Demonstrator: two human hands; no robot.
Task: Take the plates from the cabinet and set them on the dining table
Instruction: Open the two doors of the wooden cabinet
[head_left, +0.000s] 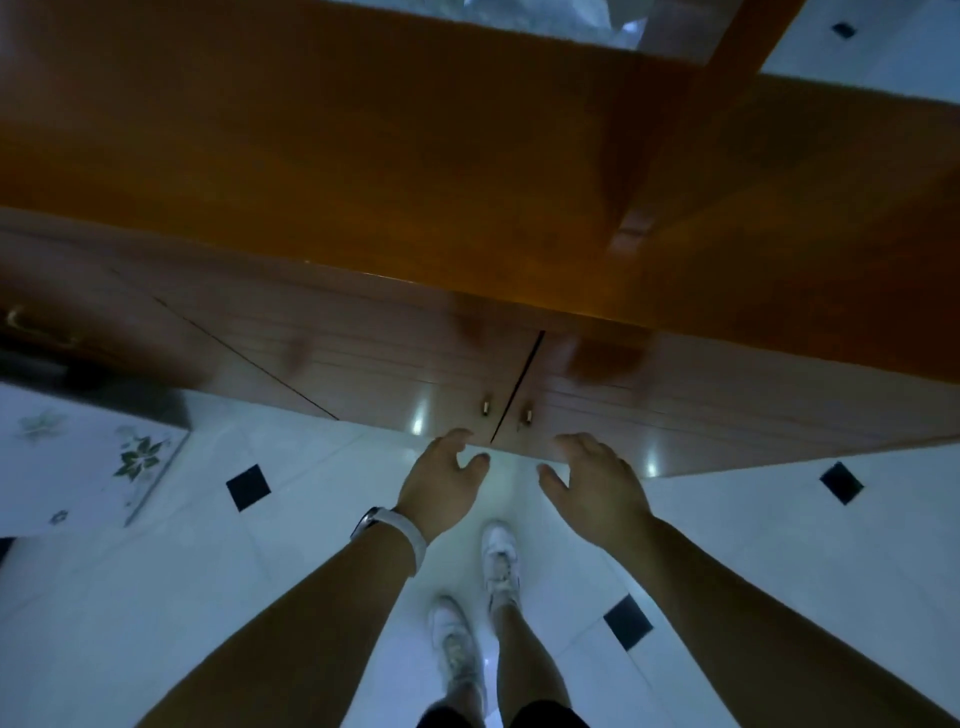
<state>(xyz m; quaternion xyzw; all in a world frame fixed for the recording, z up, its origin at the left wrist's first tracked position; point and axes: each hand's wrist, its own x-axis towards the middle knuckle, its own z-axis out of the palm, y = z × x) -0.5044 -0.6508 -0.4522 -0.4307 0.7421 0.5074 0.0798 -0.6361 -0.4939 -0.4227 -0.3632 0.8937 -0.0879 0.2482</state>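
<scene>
**Head view: both hands at closed cabinet doors, plates unseen**

Head view, looking steeply down. Wooden cabinet (467, 218) across upper half of frame, two lower doors meeting at a dark seam, centre. Two small brass knobs: left knob (487, 406), right knob (528, 416), either side of seam. Doors appear closed.

Left hand (441, 488) just below left door's bottom edge, fingers loosely curled, thumb apart, gripping nothing; white wristband (405, 535) on wrist. Right hand (597, 488) mirrored under right door, fingers spread and bent, likewise empty. Both near the knobs, not on them; contact with door edge unclear.

Likely reason for symmetric pose: one hand per door, ready to pull both open together.

Plates not visible anywhere; presumably behind doors, above and beyond fingertips. Dining table not identifiable; floral-patterned surface (78, 457) at left edge, unclear what.

White tiled floor (260, 571), white shoes (498, 561) lower centre.

Task barely begun.
</scene>
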